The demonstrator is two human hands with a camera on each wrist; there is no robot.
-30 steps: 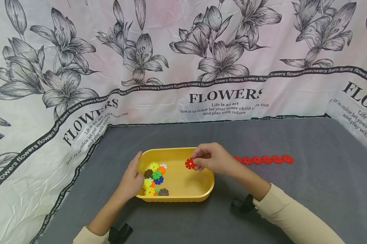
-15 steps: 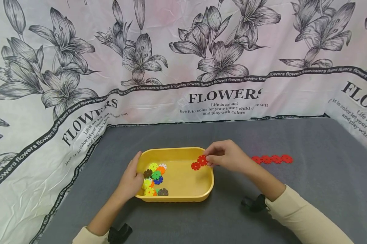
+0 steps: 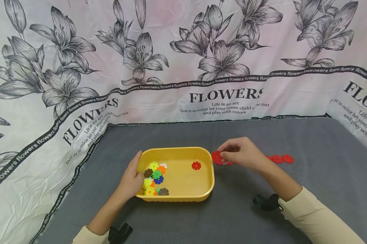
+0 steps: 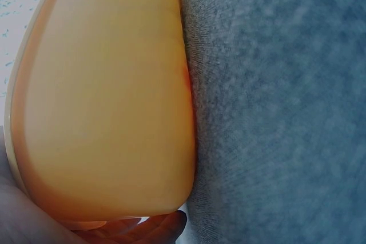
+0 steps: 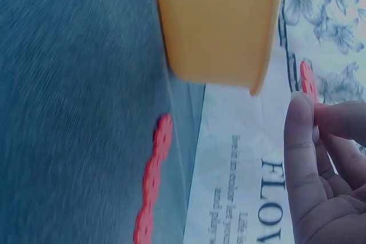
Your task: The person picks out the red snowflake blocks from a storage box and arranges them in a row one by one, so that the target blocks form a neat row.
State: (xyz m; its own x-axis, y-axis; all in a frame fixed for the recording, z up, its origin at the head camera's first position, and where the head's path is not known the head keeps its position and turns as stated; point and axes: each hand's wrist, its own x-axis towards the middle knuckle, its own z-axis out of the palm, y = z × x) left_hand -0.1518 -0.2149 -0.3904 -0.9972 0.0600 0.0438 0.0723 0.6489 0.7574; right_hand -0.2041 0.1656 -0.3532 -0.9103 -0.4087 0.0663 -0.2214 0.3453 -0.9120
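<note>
My left hand (image 3: 131,179) grips the left end of a yellow plastic tray (image 3: 183,196), thumb at the rim and fingers round the outer wall. Between thumb and fingertips, my right hand (image 3: 244,154) pinches a red notched plastic disc (image 3: 216,158), held just past the tray's right rim. In the right wrist view this disc (image 5: 307,78) stands on edge, above the table. A second red disc (image 3: 196,165) lies inside the tray toward the right. On the table a row of red discs (image 3: 276,159) runs rightward, partly hidden by my right hand and forearm.
Several notched discs in yellow, green, blue, orange, brown and white (image 3: 156,174) lie bunched at the tray's left side. A grey cloth (image 3: 183,223) covers the table. Behind it hangs a flower-printed white sheet (image 3: 159,105).
My right hand has moved right, from over the tray to beyond its right rim, carrying the red disc. The other red disc in the tray came into view. My left hand stays put.
</note>
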